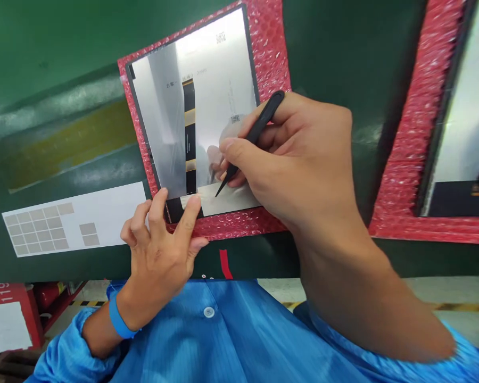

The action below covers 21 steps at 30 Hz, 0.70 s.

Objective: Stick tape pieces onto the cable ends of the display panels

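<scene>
A silver panel (219, 80) with a black and gold flex strip (190, 143) down its middle lies on red bubble wrap (271, 48) on the green table. My right hand (303, 154) is closed on black tweezers (250, 139), held like a pen, with the tip touching the panel's near edge. My left hand (159, 250) rests at the panel's near corner. Its thumb and forefinger press the panel's bottom edge beside the strip, fingers apart, gripping nothing.
A white sheet (104, 215) with several grey square stickers lies left of the panel. A second panel (471, 106) on red bubble wrap sits at the right. The table's near edge (263, 266) runs just above my blue sleeves.
</scene>
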Tool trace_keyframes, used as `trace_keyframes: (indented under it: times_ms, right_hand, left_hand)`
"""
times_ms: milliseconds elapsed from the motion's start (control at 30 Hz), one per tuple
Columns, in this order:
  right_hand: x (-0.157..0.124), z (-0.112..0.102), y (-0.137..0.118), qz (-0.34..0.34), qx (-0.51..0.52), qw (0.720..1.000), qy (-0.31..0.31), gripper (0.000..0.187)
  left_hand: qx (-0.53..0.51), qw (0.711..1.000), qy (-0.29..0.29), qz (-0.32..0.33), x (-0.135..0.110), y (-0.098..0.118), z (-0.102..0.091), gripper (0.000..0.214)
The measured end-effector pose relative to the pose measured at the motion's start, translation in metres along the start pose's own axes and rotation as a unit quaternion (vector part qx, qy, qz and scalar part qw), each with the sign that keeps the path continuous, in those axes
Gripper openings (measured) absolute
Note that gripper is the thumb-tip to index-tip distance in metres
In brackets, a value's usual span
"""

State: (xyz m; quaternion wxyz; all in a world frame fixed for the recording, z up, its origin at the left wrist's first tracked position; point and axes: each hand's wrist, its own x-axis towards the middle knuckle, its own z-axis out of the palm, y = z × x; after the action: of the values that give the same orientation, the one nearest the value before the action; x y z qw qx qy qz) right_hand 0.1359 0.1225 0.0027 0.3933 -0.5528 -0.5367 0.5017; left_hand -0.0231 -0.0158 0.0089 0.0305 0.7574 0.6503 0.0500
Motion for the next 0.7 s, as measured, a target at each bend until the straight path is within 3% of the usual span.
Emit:
trace_keyframes:
  times_ms: [233, 333, 433, 500, 600, 700]
  right_hand:
    - [0.002, 0.008, -0.002, 0.056, 0.022, 0.998, 0.031, 0.016]
    - [0.004, 0.013, 0.002, 0.073, 0.06, 0.995, 0.044, 0.015]
    - [0.003, 0.019, 0.004, 0.072, 0.132, 0.986, 0.072, 0.018]
    - [0.002, 0.024, 0.003, 0.072, 0.182, 0.976, 0.094, 0.024]
    - [0.001, 0.03, -0.001, 0.093, 0.241, 0.958, 0.122, 0.036]
    - [0.004, 0.033, -0.005, 0.115, 0.295, 0.94, 0.128, 0.043]
  left_hand:
    - [0.023, 0.998, 0.008, -0.055, -0.008, -0.008, -0.016, 0.04]
    - [-0.059, 0.994, 0.043, -0.077, 0.007, -0.015, -0.021, 0.036]
    - [-0.136, 0.975, 0.034, -0.172, 0.034, -0.015, -0.026, 0.048]
    - [-0.194, 0.949, 0.002, -0.247, 0.054, -0.014, -0.03, 0.058]
    - [-0.335, 0.873, -0.018, -0.354, 0.081, -0.022, -0.033, 0.065]
    - [-0.439, 0.808, -0.022, -0.392, 0.101, -0.042, -0.031, 0.042]
